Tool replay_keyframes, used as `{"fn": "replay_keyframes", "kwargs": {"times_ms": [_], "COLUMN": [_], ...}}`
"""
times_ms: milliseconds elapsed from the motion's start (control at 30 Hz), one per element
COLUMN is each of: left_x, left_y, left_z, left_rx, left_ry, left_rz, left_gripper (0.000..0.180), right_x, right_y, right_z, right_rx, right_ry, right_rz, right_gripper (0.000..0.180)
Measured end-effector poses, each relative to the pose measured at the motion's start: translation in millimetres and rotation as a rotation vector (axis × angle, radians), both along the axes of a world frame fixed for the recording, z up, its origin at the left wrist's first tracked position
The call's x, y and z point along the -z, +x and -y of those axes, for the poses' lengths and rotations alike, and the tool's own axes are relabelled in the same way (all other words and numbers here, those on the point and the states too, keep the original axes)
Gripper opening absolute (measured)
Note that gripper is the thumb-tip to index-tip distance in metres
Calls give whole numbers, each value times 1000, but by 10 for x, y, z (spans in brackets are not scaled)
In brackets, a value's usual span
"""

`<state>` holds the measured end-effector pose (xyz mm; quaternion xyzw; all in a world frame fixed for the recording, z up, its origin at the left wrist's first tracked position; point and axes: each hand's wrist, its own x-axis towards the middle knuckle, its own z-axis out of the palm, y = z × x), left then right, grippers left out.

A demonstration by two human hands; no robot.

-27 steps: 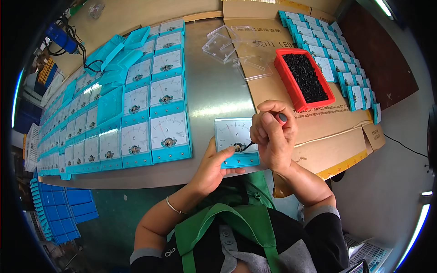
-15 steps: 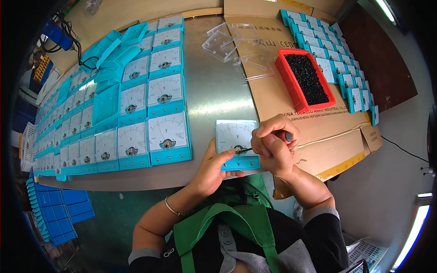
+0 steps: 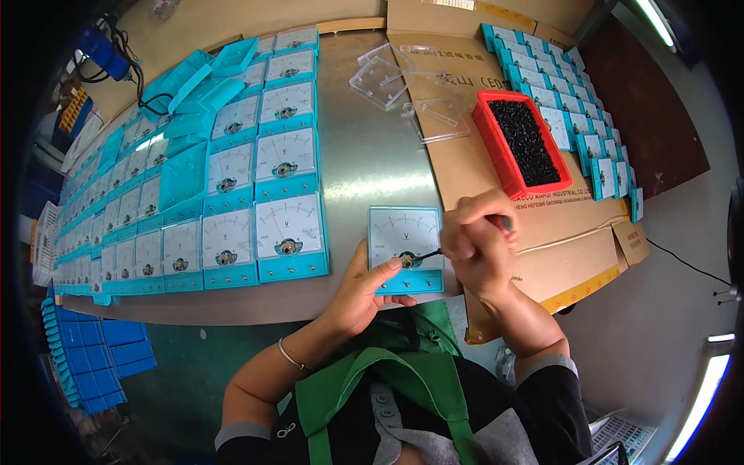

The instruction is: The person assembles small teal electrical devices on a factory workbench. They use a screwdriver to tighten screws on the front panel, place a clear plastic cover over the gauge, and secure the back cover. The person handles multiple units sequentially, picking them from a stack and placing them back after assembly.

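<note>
A voltmeter (image 3: 404,232) with a white dial and turquoise base is held at the table's near edge. My left hand (image 3: 364,287) grips its lower left side, the thumb on the front beside the round movement and the fingers under the base. My right hand (image 3: 484,242) is closed round a screwdriver (image 3: 428,255); its red-and-black handle is mostly hidden in the fist. The dark shaft slants down to the left, its tip at the movement below the dial. Whether the tip sits in a screw is too small to tell.
Rows of similar voltmeters (image 3: 288,225) fill the left, with empty turquoise housings (image 3: 184,180) among them. Clear plastic covers (image 3: 380,81) lie at the back. A red bin (image 3: 508,167) of small black parts rests on cardboard (image 3: 457,167). More meters (image 3: 554,124) stand far right.
My right hand has turned with the screwdriver and shifted slightly right, showing more of the shaft. My left hand keeps its hold on the voltmeter.
</note>
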<state>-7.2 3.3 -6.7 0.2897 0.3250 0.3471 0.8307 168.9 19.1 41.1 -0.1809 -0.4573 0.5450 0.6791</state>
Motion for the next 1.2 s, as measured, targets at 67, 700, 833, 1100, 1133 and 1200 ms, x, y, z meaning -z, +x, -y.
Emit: {"fn": "replay_keyframes", "kwargs": {"times_ms": [67, 700, 833, 1100, 1133, 1200], "left_x": [-60, -393, -359, -380, -385, -392], "left_y": [-78, -259, -259, -440, -487, -562], "left_z": [74, 114, 111, 76, 69, 59], "left_rx": [-57, -68, -55, -123, -146, -154], "left_ry": [22, 170, 151, 154, 191, 291], "left_rz": [-30, 165, 168, 201, 191, 117], "left_gripper": [54, 52, 52, 54, 56, 60], "right_x": [-132, 531, 562, 360, 246, 31], "right_y": [145, -76, -75, 78, 70, 87], "right_z": [6, 187, 204, 125, 120, 145], "right_rx": [61, -284, -295, -481, -441, -492], "right_ry": [24, -248, -305, -660, -639, -480], "right_rz": [-114, 446, 425, 295, 165, 400], "right_gripper": [10, 10, 12, 27, 40, 45]}}
